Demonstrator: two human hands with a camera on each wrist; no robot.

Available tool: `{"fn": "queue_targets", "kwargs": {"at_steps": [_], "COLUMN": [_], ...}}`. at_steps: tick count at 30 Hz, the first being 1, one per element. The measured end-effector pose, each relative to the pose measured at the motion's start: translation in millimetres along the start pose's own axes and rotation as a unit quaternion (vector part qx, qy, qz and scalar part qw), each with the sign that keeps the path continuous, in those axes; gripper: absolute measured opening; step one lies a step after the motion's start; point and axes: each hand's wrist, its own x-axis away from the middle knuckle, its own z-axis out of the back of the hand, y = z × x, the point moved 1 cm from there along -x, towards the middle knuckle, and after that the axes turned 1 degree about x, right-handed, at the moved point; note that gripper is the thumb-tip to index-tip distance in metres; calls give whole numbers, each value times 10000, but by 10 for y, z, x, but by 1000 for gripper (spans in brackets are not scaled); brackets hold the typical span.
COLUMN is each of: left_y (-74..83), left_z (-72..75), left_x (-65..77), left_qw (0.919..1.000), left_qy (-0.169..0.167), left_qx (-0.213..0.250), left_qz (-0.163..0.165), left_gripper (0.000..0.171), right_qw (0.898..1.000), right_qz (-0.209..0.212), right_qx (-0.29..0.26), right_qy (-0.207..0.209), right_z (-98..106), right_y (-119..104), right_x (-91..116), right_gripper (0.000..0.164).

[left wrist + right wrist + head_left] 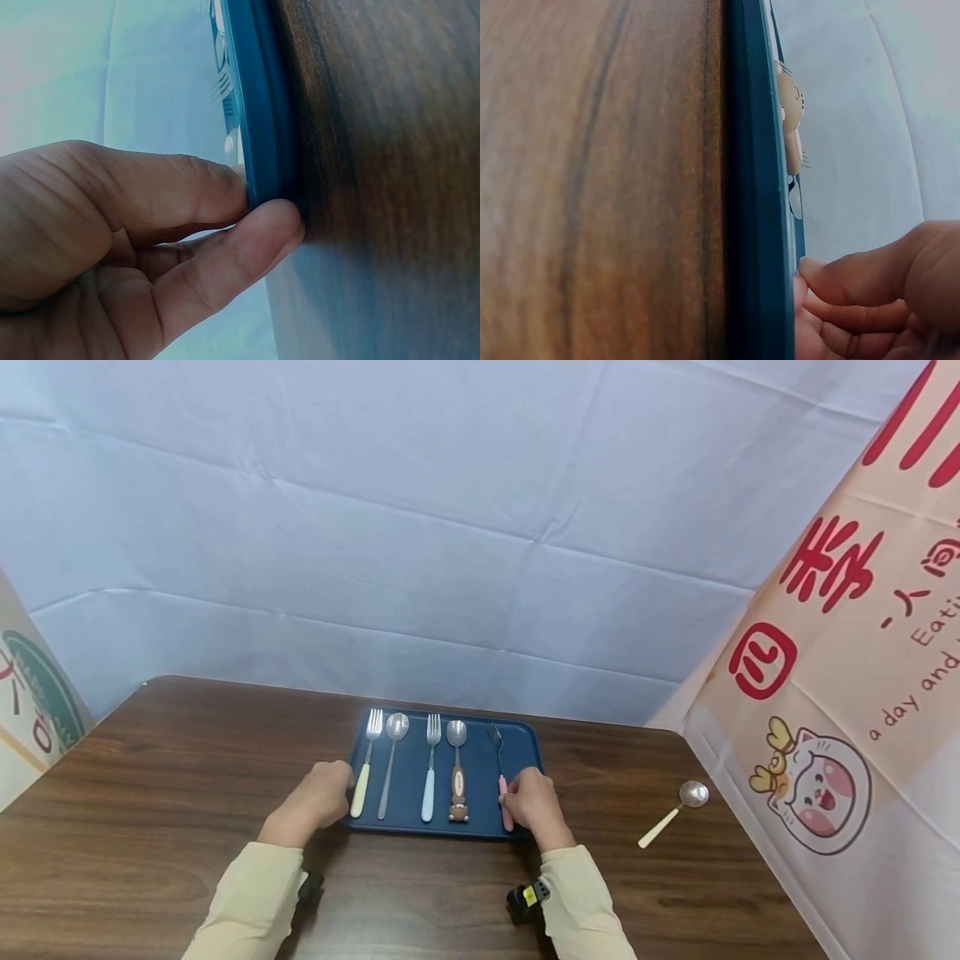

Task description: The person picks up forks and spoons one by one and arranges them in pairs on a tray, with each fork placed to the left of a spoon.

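A dark blue tray (408, 827) lies on the table with cutlery in a row. My left hand (324, 792) pinches its left edge; in the left wrist view the thumb (202, 184) and a finger (225, 262) meet at the rim. Inside the tray's right side, my right hand (534, 800) pinches the handle of a pink-handled fork (502, 785). From left, the others are a yellow-handled fork (362, 789), a plain metal spoon (388, 777), a light blue-handled fork (428, 793) and a brown bear-handled spoon (458, 785).
A spoon with a cream handle (660, 828) lies on the wooden table (187, 793) to the right of the tray. White cloth (420, 568) hangs behind the table, and a printed cloth (840, 693) hangs at the right.
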Motion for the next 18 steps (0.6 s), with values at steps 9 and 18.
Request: {"fn": "queue_targets", "kwargs": {"at_steps": [9,18], "left_y": [-4,-14], "left_z": [9,2], "left_x": [2,-4], "left_qw": [10000,10000], "left_qy": [-2,7], "left_qx": [58,-7], "left_qz": [15,-64], "left_gripper": [36,36], "right_qw": [9999,10000], "right_qz": [-111,-39], "right_qx": [-10,38], "right_qy": [73,28], "right_z": [-13,-34], "right_y": [-8,-16], "right_x": [-27,-38], "right_gripper": [25,25]}}
